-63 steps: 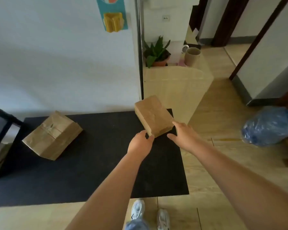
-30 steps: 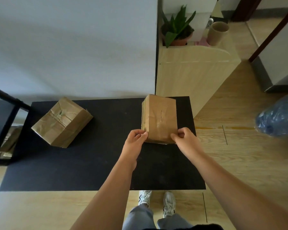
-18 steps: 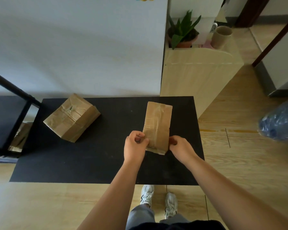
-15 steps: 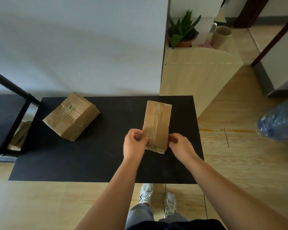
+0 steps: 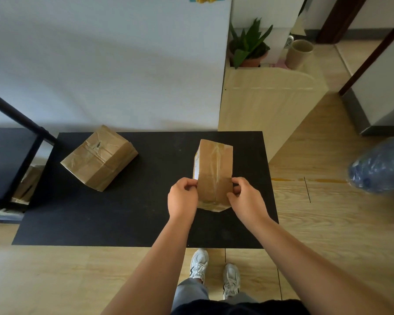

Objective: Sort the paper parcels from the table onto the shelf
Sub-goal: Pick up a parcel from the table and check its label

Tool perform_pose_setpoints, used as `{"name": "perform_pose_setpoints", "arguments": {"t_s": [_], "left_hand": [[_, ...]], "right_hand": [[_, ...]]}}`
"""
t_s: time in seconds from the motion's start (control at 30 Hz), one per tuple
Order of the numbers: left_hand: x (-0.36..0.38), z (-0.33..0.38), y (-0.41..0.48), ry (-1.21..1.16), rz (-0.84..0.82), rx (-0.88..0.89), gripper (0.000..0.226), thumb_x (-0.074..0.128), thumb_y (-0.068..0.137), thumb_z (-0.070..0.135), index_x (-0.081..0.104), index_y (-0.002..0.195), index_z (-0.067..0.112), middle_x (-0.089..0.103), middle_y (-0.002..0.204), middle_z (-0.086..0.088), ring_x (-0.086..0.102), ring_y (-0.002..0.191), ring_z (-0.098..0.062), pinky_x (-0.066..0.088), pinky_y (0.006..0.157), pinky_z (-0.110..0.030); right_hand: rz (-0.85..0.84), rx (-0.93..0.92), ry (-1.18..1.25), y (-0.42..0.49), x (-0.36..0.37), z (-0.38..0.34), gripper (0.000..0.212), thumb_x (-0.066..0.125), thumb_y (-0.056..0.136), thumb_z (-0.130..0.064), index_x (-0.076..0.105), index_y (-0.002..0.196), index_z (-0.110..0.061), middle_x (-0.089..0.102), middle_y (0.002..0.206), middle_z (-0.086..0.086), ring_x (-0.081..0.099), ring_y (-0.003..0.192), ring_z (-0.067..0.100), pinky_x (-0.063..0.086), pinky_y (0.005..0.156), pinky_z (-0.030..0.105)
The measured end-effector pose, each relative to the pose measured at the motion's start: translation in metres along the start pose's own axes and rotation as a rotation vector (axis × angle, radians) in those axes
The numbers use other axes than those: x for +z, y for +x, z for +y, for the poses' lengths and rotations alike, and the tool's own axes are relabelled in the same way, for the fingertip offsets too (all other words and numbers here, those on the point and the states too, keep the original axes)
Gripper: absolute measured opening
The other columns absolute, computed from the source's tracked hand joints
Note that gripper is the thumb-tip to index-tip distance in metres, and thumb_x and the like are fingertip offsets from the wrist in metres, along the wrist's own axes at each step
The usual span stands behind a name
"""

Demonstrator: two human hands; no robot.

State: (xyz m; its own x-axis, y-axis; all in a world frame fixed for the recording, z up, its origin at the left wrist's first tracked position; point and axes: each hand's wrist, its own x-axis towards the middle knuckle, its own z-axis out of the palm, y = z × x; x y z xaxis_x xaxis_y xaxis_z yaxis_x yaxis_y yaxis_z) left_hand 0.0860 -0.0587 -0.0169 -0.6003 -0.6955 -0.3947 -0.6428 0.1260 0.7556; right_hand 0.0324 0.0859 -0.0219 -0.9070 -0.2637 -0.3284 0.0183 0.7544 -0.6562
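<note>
Parcel (image 5: 214, 169) pinched between both hands, lower corners covered

No text, label or number is legible on anything here.

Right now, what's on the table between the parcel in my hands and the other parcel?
Nothing: in the head view, only bare black table lies between the held parcel and the other parcel.
</note>
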Motion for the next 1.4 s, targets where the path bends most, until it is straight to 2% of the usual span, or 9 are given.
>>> {"name": "perform_pose_setpoints", "arguments": {"t_s": [0.27, 0.47, 0.6, 0.73, 0.87, 1.03, 1.17, 1.27, 1.4], "left_hand": [[0.015, 0.007, -0.026, 0.133, -0.075, 0.241, 0.021, 0.056, 0.095, 0.014, 0.073, 0.100, 0.024, 0.066, 0.107, 0.008, 0.061, 0.091, -0.009, 0.050, 0.068, -0.018], [0.018, -0.012, -0.018, 0.230, -0.042, 0.232, 0.027, 0.056, 0.096, 0.010, 0.070, 0.118, 0.018, 0.061, 0.119, 0.003, 0.061, 0.108, -0.014, 0.050, 0.075, -0.015], [0.006, -0.021, -0.005, 0.270, 0.033, 0.164, 0.034, 0.058, 0.094, 0.010, 0.064, 0.125, 0.022, 0.057, 0.129, 0.001, 0.054, 0.119, -0.018, 0.054, 0.090, -0.032], [0.000, -0.021, 0.006, 0.263, 0.016, 0.109, 0.038, 0.059, 0.096, 0.017, 0.059, 0.134, 0.022, 0.057, 0.133, -0.001, 0.056, 0.120, -0.018, 0.053, 0.093, -0.032], [0.001, -0.020, 0.014, 0.247, -0.063, 0.046, 0.042, 0.058, 0.098, 0.027, 0.056, 0.138, 0.020, 0.058, 0.137, -0.001, 0.059, 0.121, -0.020, 0.049, 0.087, -0.028], [0.005, -0.016, 0.013, 0.215, -0.180, 0.048, 0.036, 0.056, 0.098, 0.027, 0.062, 0.133, 0.020, 0.065, 0.126, 0.002, 0.063, 0.105, -0.015, 0.050, 0.070, -0.023], [0.007, -0.016, 0.011, 0.175, -0.172, -0.008, 0.025, 0.063, 0.094, 0.026, 0.069, 0.116, 0.018, 0.069, 0.107, 0.003, 0.063, 0.085, -0.011, 0.050, 0.064, -0.022], [0.010, -0.020, 0.011, 0.144, -0.195, -0.064, 0.020, 0.066, 0.090, 0.025, 0.068, 0.109, 0.017, 0.069, 0.105, 0.000, 0.065, 0.089, -0.015, 0.056, 0.074, -0.030], [0.013, -0.013, 0.012, 0.037, -0.238, -0.073, 0.036, 0.066, 0.091, 0.022, 0.062, 0.127, 0.021, 0.065, 0.118, 0.003, 0.062, 0.105, -0.017, 0.054, 0.076, -0.028]], "right_hand": [[-0.162, 0.124, 0.041, 0.005, 0.006, 0.016, 0.044, 0.053, 0.100, -0.019, 0.049, 0.143, -0.017, 0.067, 0.122, 0.005, 0.059, 0.088, 0.012, 0.044, 0.063, 0.017], [-0.191, 0.191, 0.038, 0.005, -0.001, 0.027, 0.041, 0.052, 0.099, -0.020, 0.052, 0.140, -0.019, 0.067, 0.121, 0.003, 0.058, 0.089, 0.012, 0.046, 0.065, 0.022], [-0.160, 0.213, 0.048, 0.005, -0.005, 0.032, 0.037, 0.052, 0.099, -0.021, 0.057, 0.135, -0.018, 0.067, 0.116, 0.002, 0.059, 0.087, 0.013, 0.045, 0.061, 0.022], [-0.106, 0.271, 0.089, 0.004, -0.004, 0.028, 0.041, 0.051, 0.101, -0.029, 0.052, 0.140, -0.015, 0.063, 0.130, 0.005, 0.062, 0.111, 0.021, 0.042, 0.072, 0.025], [-0.086, 0.266, 0.078, 0.003, -0.002, 0.025, 0.042, 0.052, 0.100, -0.036, 0.054, 0.136, -0.014, 0.065, 0.122, 0.003, 0.055, 0.092, 0.011, 0.038, 0.057, 0.019], [-0.085, 0.194, -0.043, 0.000, 0.002, 0.022, 0.043, 0.063, 0.092, -0.040, 0.059, 0.129, -0.019, 0.068, 0.119, 0.000, 0.065, 0.108, 0.020, 0.050, 0.097, 0.045], [-0.105, 0.190, -0.016, 0.000, 0.002, 0.019, 0.045, 0.067, 0.089, -0.041, 0.060, 0.129, -0.021, 0.067, 0.123, -0.001, 0.064, 0.112, 0.022, 0.050, 0.098, 0.049], [-0.120, 0.216, 0.030, 0.003, -0.002, 0.021, 0.044, 0.070, 0.087, -0.036, 0.061, 0.127, -0.020, 0.067, 0.122, -0.001, 0.065, 0.110, 0.022, 0.051, 0.097, 0.048], [-0.130, 0.238, 0.071, 0.010, -0.003, 0.021, 0.046, 0.072, 0.085, -0.034, 0.060, 0.127, -0.019, 0.066, 0.119, -0.001, 0.064, 0.108, 0.021, 0.054, 0.094, 0.045]]}}
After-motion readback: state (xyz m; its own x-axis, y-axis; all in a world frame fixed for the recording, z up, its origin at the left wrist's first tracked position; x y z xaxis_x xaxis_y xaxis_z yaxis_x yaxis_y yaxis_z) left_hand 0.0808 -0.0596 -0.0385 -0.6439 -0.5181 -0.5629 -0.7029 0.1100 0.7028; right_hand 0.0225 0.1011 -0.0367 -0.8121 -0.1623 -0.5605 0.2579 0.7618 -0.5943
